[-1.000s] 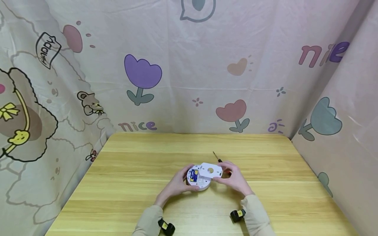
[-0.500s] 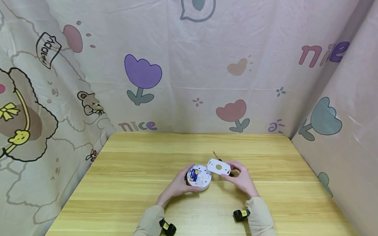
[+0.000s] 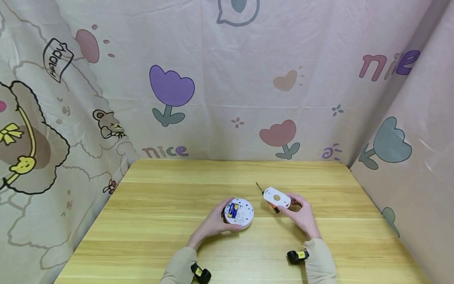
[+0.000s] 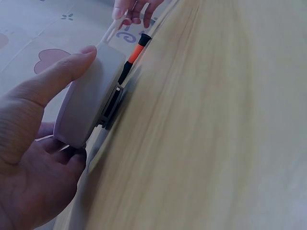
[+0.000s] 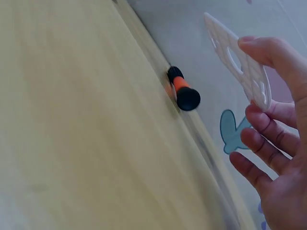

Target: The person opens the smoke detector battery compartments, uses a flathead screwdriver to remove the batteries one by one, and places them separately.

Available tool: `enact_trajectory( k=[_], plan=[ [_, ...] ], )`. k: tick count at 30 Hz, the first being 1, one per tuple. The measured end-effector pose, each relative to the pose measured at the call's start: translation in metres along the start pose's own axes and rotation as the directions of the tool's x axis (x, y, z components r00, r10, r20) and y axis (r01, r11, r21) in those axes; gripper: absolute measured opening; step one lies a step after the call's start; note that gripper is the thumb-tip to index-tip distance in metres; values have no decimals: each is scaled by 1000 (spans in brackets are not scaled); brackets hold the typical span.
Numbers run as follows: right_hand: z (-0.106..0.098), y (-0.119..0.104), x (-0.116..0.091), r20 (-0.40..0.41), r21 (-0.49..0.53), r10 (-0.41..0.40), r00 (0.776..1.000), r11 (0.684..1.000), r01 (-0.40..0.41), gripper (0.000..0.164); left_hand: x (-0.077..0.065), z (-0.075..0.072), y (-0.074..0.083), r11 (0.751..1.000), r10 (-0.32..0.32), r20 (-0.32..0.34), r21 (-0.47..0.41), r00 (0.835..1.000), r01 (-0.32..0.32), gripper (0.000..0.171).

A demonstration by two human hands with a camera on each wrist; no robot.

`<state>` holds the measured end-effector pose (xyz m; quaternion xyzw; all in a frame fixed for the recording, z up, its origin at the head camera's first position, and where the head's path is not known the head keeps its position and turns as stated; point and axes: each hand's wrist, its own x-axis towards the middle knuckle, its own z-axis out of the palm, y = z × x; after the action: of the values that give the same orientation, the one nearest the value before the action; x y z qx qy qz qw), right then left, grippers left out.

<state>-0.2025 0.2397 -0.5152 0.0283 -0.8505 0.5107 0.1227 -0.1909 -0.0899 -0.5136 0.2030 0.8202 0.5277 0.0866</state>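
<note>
A round white smoke detector (image 3: 244, 213) with a blue and yellow battery showing on its upturned face is gripped at its left side by my left hand (image 3: 214, 221). In the left wrist view, the thumb (image 4: 72, 67) lies along one side of the detector (image 4: 91, 93), fingers on the opposite side. A dark slotted part (image 4: 112, 106) juts from its underside. My right hand (image 3: 302, 214) pinches a white mounting plate (image 3: 283, 200) by its right end, apart from the detector. The plate (image 5: 244, 67) has a round central hole. Behind the plate lies a screwdriver (image 3: 272, 206), partly hidden.
The wooden table (image 3: 170, 197) carries these things. A patterned cloth (image 3: 220, 79) hangs behind the table and at both sides. Each sleeve has a black wrist camera (image 3: 297, 257) by it, held close above the tabletop.
My right hand has drawn the mounting plate off from over the detector and moved it to the right, above the screwdriver. The left hand and the detector have stayed nearly still.
</note>
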Motion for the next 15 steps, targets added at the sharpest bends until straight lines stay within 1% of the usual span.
enact_trajectory(
  k=[5, 9, 15],
  plan=[
    [-6, 5, -1, -39, 9, 63, 997, 998, -63, 56, 0, -1, -1, 1000, 1, 10, -22, 1000, -1, 108],
    [-8, 10, 0, -97, -6, 63, 993, 998, -64, 56, -1, -2, -1, 999, -15, 22, -45, 1000, 16, 109],
    [-10, 17, 1, -190, -39, 51, 980, 997, -60, 54, 0, -2, -3, 997, -14, 35, -75, 999, 17, 107]
  ],
)
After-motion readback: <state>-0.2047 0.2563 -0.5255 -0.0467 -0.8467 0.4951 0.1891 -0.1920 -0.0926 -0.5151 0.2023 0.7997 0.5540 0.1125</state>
